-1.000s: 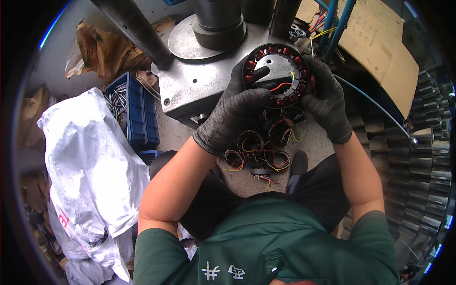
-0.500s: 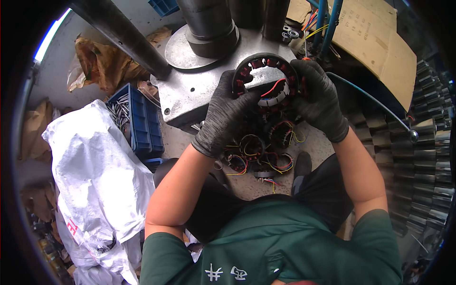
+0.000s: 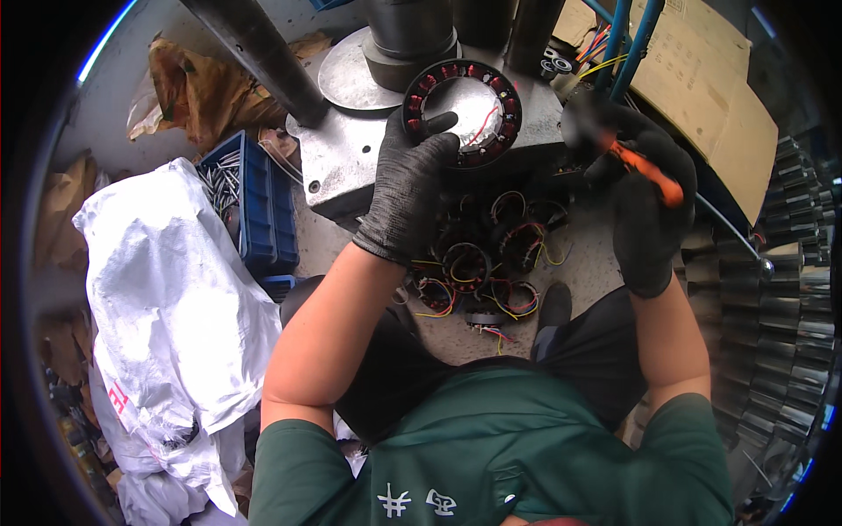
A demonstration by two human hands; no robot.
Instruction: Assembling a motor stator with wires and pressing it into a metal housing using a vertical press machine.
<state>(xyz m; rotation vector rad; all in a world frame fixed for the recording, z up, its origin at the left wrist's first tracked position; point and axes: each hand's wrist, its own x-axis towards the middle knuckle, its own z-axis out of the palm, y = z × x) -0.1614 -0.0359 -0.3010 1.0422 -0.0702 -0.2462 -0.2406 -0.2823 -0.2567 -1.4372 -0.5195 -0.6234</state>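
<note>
My gloved left hand (image 3: 406, 184) is closed on the lower left rim of a motor stator (image 3: 508, 105), a dark ring with copper-red coils and a thin red wire inside it. The ring is held up over the metal base of a press. To the right, my gloved right hand (image 3: 662, 153) is closed around a tool with an orange handle (image 3: 647, 170). The tool's far end is a dark blur, so its kind cannot be told. Below the hands, several more stators (image 3: 467, 266) with coloured wires lie in a heap on the floor.
The press base (image 3: 338, 153) carries thick steel columns. Beside it stand a blue crate (image 3: 259, 210) of metal pins and a white sack (image 3: 175, 298). Cardboard (image 3: 702, 96) leans at the far right near a rod with a ball end (image 3: 766, 266). Stacked metal parts (image 3: 781, 324) line the right side.
My right hand has let go of the stator, moved right and now grips the orange-handled tool. My left hand keeps the ring, which has shifted slightly up in the picture.
</note>
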